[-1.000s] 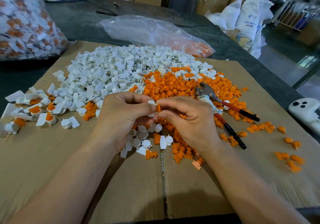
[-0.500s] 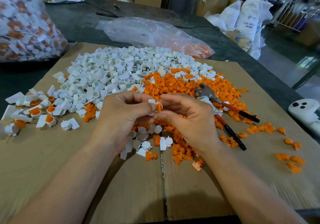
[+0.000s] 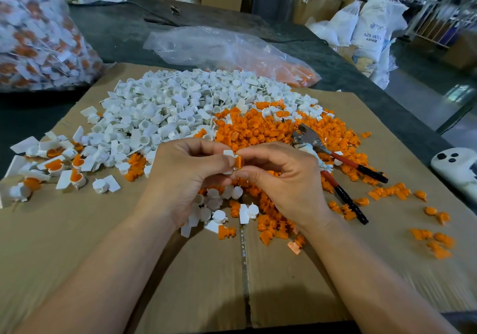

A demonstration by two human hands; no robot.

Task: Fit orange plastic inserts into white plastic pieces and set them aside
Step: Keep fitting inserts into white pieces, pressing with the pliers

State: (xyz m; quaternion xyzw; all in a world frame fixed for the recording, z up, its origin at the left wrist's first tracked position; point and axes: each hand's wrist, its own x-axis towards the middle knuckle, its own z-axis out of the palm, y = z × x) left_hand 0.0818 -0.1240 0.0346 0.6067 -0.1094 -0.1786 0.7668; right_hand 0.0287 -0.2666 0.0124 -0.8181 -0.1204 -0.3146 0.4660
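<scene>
Evidently much is left: only a handful of finished pieces (image 3: 54, 165) lie far left of the pliers (image 3: 343, 159), while heaps of white pieces (image 3: 165, 106) and orange inserts (image 3: 268, 129) wait beside them. Just left of the pliers, the left hand (image 3: 185, 178) pinches 1 white piece (image 3: 229, 153) in curled fingers. The right hand (image 3: 286, 181) pinches 1 orange insert (image 3: 239, 162) against it, seemingly not yet seated.

**Mid-fit, pinched together**

Above the cardboard's (image 3: 77, 230) middle, the left hand (image 3: 185, 176) pinched a white piece (image 3: 228, 153) and the right hand (image 3: 284, 178) pinched an orange insert (image 3: 239, 162) against it. A white heap (image 3: 167, 106) lay toward the far left corner, an orange heap (image 3: 265, 132) and red-handled pliers (image 3: 343, 158) toward the right edge.
</scene>
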